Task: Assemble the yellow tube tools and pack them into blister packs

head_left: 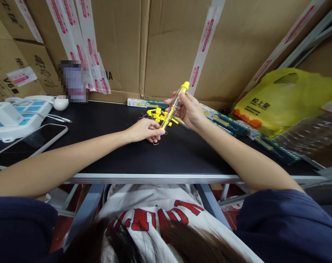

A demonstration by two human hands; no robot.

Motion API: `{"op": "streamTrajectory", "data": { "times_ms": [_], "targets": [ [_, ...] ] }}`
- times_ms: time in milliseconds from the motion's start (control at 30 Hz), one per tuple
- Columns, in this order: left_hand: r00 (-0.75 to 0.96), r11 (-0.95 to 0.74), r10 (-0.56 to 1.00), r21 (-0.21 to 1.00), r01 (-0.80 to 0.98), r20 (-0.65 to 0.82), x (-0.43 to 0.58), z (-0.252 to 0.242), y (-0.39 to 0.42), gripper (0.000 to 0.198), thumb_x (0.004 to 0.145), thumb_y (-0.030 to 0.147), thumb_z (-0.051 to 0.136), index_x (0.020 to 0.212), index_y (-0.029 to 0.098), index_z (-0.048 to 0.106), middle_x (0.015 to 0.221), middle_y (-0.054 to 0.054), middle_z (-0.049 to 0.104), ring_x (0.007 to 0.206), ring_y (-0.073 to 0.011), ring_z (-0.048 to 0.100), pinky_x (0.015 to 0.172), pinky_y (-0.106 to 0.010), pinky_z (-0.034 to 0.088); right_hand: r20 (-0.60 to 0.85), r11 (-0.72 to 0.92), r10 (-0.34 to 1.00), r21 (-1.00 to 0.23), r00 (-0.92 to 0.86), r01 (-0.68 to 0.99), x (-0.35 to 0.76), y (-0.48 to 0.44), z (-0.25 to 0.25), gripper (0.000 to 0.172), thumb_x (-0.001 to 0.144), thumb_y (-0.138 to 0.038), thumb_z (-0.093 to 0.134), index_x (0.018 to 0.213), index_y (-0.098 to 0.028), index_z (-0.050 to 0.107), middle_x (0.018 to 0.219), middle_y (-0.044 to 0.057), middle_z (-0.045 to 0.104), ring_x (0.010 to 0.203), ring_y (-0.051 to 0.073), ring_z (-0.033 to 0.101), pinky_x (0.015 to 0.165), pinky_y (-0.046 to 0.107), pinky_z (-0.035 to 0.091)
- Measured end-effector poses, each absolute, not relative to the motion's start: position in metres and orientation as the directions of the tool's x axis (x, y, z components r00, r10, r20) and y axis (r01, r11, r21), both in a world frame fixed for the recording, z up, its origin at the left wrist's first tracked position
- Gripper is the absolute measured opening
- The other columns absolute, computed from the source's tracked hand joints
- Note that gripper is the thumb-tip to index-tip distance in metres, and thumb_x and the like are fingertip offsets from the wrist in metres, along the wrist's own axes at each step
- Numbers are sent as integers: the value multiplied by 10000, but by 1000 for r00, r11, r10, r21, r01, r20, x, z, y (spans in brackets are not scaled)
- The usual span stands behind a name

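Note:
A slim see-through spring scale (174, 106) with a yellow cap and yellow inner part slants up to the right above the black table. Its lower end is pinched by my left hand (144, 130), where a thin wire hook shows beneath the fingers. Higher up, the fingers of my right hand (191, 111) are closed around the tube just below the cap. Behind and partly under the hands lies a loose heap of yellow plastic parts (157, 114), with thin wire hooks at its left. Some of that heap is hidden by the hands.
Printed long boxes (148, 103) lie at the back, and more boxes (228, 122) run along the right. A yellow plastic bag (281, 96) stands there too. On the left are a power strip (26, 117), cables and a tablet (31, 144). Cardboard (171, 47) walls the back.

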State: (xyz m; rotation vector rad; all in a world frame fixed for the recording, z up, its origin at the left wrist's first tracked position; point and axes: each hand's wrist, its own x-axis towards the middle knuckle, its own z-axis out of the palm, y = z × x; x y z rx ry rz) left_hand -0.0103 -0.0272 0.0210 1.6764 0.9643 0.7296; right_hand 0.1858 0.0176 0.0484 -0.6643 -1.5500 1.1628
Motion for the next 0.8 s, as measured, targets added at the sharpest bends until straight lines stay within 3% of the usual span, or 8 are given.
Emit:
{"op": "streamTrajectory", "data": {
  "times_ms": [367, 633, 800],
  "targets": [
    [573, -91, 819, 974, 208, -46, -11, 23, -28, 422, 750, 464, 772, 982, 118, 703, 775, -68, 754, 676, -127, 706, 687, -265, 547, 402, 391, 880, -916, -254, -91, 185, 15, 53, 511, 788, -705, 615, 1050, -279, 507, 1012, 22, 745, 812, 152, 711, 706, 295, 585],
    [501, -216, 864, 938, 271, 54, -9, 20, -31, 213, 829, 308, 720, 795, 104, 668, 704, -58, 730, 611, -105, 677, 592, -214, 548, 433, 427, 867, -901, -247, -80, 185, 16, 50, 538, 788, -700, 622, 1154, -321, 510, 982, 12, 718, 872, 175, 716, 703, 306, 590],
    [457, -323, 879, 878, 353, 140, -8, 21, -37, 189, 893, 235, 623, 749, 114, 640, 743, -77, 740, 619, -103, 672, 595, -215, 551, 477, 474, 851, -878, -221, -70, 182, 11, 50, 592, 754, -729, 639, 1183, -341, 511, 1019, 28, 703, 916, 208, 717, 669, 312, 585]
  ]
}}
